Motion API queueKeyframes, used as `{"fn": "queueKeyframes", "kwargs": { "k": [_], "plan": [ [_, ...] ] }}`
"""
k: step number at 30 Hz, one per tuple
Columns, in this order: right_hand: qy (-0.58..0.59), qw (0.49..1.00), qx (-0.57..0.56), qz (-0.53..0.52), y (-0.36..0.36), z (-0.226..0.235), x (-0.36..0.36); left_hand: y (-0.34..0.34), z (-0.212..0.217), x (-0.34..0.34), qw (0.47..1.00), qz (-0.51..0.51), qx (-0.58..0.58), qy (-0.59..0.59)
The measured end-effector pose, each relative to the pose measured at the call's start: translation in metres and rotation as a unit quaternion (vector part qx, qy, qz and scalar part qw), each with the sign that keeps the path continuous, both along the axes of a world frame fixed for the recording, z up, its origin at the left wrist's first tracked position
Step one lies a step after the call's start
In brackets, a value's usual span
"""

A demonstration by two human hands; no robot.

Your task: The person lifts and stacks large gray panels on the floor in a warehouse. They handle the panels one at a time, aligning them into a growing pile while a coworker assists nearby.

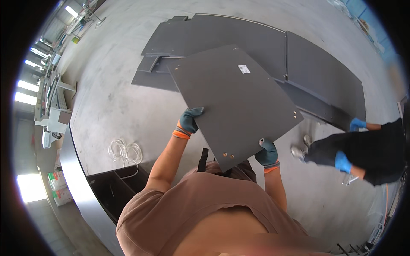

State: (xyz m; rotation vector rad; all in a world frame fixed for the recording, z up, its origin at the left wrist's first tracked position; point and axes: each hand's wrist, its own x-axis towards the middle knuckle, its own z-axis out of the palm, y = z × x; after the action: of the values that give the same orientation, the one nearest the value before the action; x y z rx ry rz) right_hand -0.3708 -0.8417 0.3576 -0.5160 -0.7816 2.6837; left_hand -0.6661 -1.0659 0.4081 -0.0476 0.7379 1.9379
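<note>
Near stacked flat dark-grey panels point(239, 34), I see the teal-gloved left hand point(189, 120) and right hand point(267, 153) curled closed around adjoining edges of a rectangular dark-grey board point(237, 102), which might drop if either grip slackens.

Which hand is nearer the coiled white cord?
Left. The left hand holds the grey panel by its left edge, right of the white cord; the right hand, at the panel's lower-right edge, is farther right.
</note>
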Motion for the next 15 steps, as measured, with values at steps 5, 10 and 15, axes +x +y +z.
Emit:
{"fn": "queueKeyframes", "kwargs": {
  "k": [5, 10, 15],
  "plan": [
    [0.059, 0.987, -0.143, -0.044, 0.048, 0.041, -0.144, -0.011, -0.004, -0.110, 0.997, 0.047, -0.014, 0.052],
    [-0.038, 0.992, -0.118, -0.023, 0.126, -0.021, -0.244, 0.011, 0.002, -0.221, 0.993, 0.051, -0.068, 0.086],
    [-0.067, 0.984, -0.145, 0.083, 0.133, -0.043, -0.311, -0.002, -0.019, -0.322, 0.995, 0.023, -0.070, 0.061]
  ]
}}
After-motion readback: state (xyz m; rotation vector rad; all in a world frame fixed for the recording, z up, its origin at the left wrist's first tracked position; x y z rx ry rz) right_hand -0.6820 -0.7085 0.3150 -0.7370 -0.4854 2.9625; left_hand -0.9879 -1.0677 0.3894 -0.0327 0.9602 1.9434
